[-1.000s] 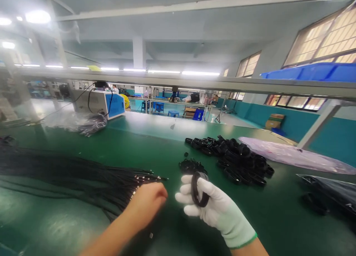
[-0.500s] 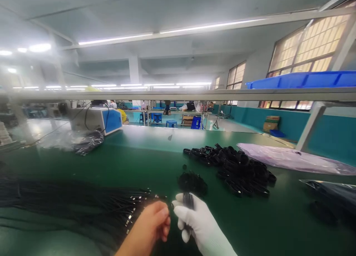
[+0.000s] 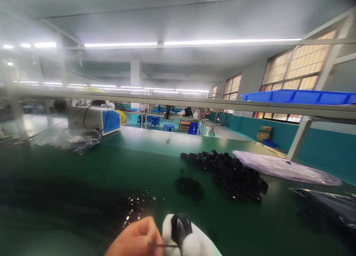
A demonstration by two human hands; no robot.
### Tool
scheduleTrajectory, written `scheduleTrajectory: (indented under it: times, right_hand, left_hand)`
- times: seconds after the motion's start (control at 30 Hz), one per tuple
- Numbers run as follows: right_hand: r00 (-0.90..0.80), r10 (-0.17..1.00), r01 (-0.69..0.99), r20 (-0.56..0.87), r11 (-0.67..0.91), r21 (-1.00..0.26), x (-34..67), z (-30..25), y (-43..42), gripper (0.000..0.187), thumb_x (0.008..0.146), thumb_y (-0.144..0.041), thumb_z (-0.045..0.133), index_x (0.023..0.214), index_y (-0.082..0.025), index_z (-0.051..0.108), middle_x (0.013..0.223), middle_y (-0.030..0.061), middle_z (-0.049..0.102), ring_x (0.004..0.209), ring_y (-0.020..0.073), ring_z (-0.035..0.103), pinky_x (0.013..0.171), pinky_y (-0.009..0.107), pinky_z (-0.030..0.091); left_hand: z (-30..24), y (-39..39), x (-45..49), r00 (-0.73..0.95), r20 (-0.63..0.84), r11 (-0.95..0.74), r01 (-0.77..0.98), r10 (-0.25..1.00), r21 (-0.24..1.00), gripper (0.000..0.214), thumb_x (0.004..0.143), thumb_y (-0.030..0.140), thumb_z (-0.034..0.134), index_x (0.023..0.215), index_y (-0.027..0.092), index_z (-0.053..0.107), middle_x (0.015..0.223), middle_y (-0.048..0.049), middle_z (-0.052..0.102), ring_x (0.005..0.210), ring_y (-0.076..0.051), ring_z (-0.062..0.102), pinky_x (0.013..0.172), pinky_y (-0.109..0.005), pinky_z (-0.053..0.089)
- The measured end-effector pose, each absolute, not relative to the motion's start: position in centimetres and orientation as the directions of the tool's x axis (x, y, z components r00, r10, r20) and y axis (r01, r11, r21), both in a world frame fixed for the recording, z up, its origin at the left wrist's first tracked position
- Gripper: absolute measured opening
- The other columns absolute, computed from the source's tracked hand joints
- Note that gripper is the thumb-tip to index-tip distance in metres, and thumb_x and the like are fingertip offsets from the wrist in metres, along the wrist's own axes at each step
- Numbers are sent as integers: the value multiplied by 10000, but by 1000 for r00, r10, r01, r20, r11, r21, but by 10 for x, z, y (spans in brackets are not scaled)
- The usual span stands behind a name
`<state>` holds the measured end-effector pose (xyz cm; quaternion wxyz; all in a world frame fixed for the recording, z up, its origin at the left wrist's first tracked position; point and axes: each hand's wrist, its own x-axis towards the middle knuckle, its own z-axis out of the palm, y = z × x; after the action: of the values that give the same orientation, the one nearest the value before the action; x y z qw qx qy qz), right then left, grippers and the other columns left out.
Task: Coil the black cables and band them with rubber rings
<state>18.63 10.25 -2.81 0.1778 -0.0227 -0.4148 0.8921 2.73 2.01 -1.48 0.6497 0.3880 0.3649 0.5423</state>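
Observation:
My right hand (image 3: 191, 239), in a white glove, is closed around a small black cable coil (image 3: 180, 226) at the bottom edge of the view. My bare left hand (image 3: 133, 239) sits just left of it, fingers pinched on a thin wire end that runs toward the coil. A bundle of long black cables with metal tips (image 3: 83, 207) lies on the green table (image 3: 139, 163) to the left. A small heap of black ties (image 3: 189, 185) and a big pile of coiled black cables (image 3: 230, 170) lie beyond my hands.
A blue and grey machine (image 3: 96, 118) stands at the back left beside a clear plastic bag (image 3: 69, 139). Pale plastic sheeting (image 3: 280, 167) and a dark bag (image 3: 325, 207) lie at the right. A metal rail (image 3: 194, 102) with a blue bin (image 3: 300, 96) crosses overhead.
The view has tilted upward, so both hands have slid to the bottom edge. The coil has turned edge-on in the gloved hand and the left hand has closed in on it.

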Motion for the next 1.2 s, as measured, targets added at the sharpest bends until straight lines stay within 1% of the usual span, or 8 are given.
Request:
scheduleTrajectory:
  times: [0.1,0.17,0.27,0.5,0.6,0.83,1.07,1.2]
  right_hand:
    - [-929,369,-224,43,-465,-857,186,-24,105,322,547,-239,792,802,-137,622,592,-24,508,491,67,438,476,198,299]
    - [-925,379,-193,9,-449,-872,186,-20,104,312,561,-219,788,806,-124,620,592,-27,520,490,56,434,482,190,308]
    - [-901,430,-194,-54,-511,-838,191,-18,104,300,666,-260,749,902,-128,621,735,30,636,561,79,542,496,183,355]
    - [-849,504,-226,-156,-613,-757,195,-32,108,437,774,-340,670,1137,-120,571,914,115,681,658,175,683,419,172,427]
    - [-866,467,-133,-178,-558,-819,188,-25,103,366,693,-272,677,997,-75,628,819,115,686,528,128,625,397,168,394]
    - [-775,631,10,-41,-52,-999,164,-33,102,541,440,-63,736,953,-200,629,844,5,647,770,163,579,667,269,473]
    - [-725,688,81,23,118,-990,153,-53,102,433,484,-162,742,902,-206,642,779,14,628,814,219,590,766,344,451]
    - [-687,725,304,-49,225,-926,162,-28,89,554,532,-169,708,1075,-221,614,850,28,658,788,220,602,748,334,450]
  left_hand:
    - [4,18,21,198,-87,78,52,976,996,172,665,320,616,703,195,505,599,31,539,533,-108,444,548,-222,313]
    - [15,16,16,186,-133,40,434,973,900,36,640,187,563,673,202,569,622,39,572,615,-136,505,602,-233,337]
    - [27,11,9,159,-160,10,678,974,735,124,634,166,572,660,235,673,689,36,628,779,-182,547,684,-247,359]
    - [13,11,-4,46,-77,34,599,996,800,323,599,150,656,895,273,696,836,60,681,844,-182,546,778,-257,374]
    - [6,15,-2,30,-77,53,492,997,869,528,573,130,685,1070,299,639,1037,43,647,960,-191,534,802,-249,394]
    - [14,14,14,95,-119,56,504,988,862,686,575,160,709,1229,291,545,1211,-16,565,1107,-230,495,970,-306,382]
    - [12,28,19,51,-227,95,803,972,588,535,522,277,736,1043,212,633,1025,-98,607,848,-297,572,766,-410,465]
    - [0,41,-3,245,-337,112,635,909,764,220,582,280,637,786,202,664,687,-2,618,570,-170,530,547,-272,436]
